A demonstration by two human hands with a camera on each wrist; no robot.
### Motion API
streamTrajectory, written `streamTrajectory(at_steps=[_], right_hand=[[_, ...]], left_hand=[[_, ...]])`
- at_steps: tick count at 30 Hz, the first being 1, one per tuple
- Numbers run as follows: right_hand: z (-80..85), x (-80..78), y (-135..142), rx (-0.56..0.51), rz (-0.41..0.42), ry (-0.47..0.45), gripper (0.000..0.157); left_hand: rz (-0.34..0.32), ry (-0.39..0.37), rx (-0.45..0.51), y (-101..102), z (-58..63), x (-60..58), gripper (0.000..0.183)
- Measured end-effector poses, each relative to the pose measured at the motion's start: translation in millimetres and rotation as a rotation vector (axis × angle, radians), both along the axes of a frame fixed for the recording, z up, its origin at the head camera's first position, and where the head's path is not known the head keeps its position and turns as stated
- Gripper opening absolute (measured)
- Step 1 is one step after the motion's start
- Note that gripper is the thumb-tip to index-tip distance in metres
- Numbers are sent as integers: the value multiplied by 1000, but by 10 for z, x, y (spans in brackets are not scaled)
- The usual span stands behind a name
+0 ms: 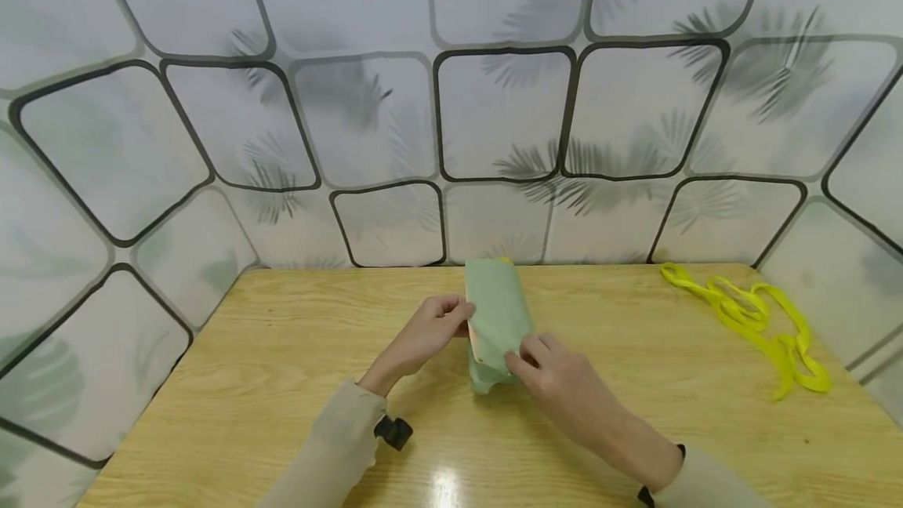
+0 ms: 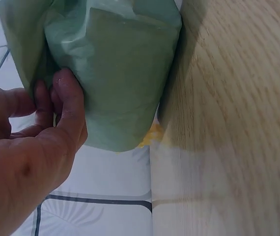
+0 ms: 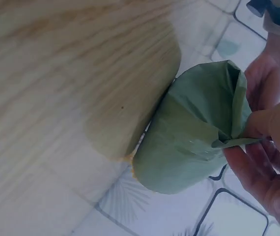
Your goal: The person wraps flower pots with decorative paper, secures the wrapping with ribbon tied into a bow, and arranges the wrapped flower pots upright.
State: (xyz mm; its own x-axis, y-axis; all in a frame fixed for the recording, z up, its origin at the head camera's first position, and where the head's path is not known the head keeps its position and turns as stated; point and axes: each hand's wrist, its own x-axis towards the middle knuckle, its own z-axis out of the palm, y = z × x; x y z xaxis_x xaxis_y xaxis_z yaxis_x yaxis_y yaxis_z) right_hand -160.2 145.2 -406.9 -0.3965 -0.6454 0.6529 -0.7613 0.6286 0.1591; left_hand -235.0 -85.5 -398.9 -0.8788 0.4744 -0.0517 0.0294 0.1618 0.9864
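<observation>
A package wrapped in pale green paper (image 1: 497,308) lies on the table, long side pointing away from me. My left hand (image 1: 432,328) is at its left side, and in the left wrist view its thumb and fingers pinch the loose edge of the green paper (image 2: 113,73). At the near right corner, my right hand (image 1: 564,382) pinches a folded flap; the right wrist view shows this gathered paper (image 3: 189,132) between thumb and fingers. The near end has open, creased folds. A bit of yellow shows at the far end. The package's underside is hidden.
A long yellow ribbon (image 1: 748,316) lies in loose loops at the table's right side. The wooden table (image 1: 296,351) meets a patterned cloth wall (image 1: 504,116) at the back, with cloth on both sides too. Each wrist wears a dark strap.
</observation>
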Motion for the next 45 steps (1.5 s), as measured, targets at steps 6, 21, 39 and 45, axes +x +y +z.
streamTrajectory(at_steps=[6, 21, 39, 45], right_hand=[[27, -27, 7, -86, 85, -196, 13], [12, -149, -1, -149, -104, -535, 48], [9, -140, 42, -205, -92, -663, 52], [29, -180, 130, -227, -5, -710, 37]], left_hand=[[5, -17, 9, -20, -12, -18, 32], [35, -27, -25, -21, 14, 31, 34], [25, -78, -101, 28, -45, 114, 30], [24, -113, -45, 7, -44, 73, 22]])
